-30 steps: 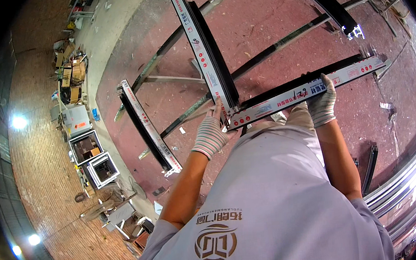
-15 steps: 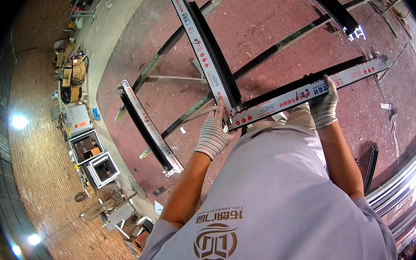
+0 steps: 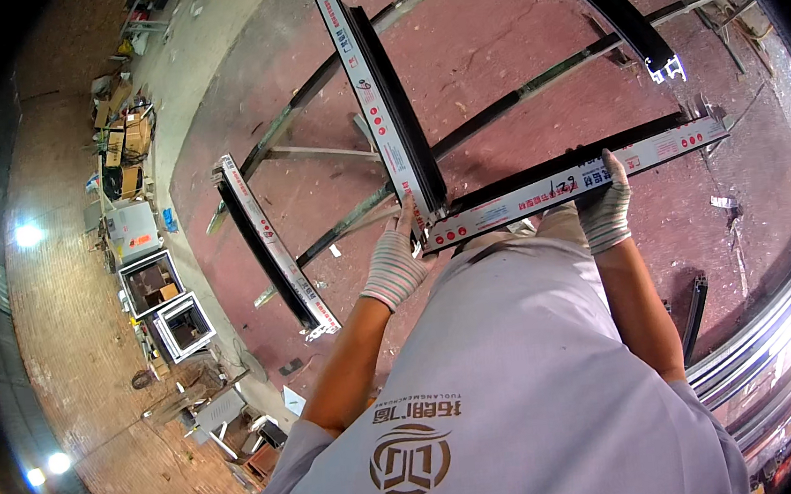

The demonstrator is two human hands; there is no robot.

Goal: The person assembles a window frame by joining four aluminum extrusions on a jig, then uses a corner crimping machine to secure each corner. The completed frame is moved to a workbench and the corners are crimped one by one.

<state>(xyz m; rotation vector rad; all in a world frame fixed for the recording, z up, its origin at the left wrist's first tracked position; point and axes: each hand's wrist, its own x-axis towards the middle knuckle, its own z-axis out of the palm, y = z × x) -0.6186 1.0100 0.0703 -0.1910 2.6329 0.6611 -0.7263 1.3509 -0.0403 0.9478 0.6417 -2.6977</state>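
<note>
Two black aluminium window-frame profiles with white printed film meet at a corner in front of my waist. One long profile runs away from me. The other, a crosswise profile, stretches off to the right. My left hand, in a striped knit glove, grips the near end of the long profile at the corner, its fingers along the outer face. Gloved alike, my right hand is closed round the crosswise profile past its middle, with the fingertips partly hidden behind it. The exact fit of the joint is too small to tell.
A shorter black profile lies at the left across the metal rack bars. At the upper right another black profile juts in. Long silvery profiles are stacked at the lower right. Boxes and small frames line the left side.
The whole view has shifted slightly, so things sit a little farther left. Both hands keep their grips, and the two profiles still meet at the corner.
</note>
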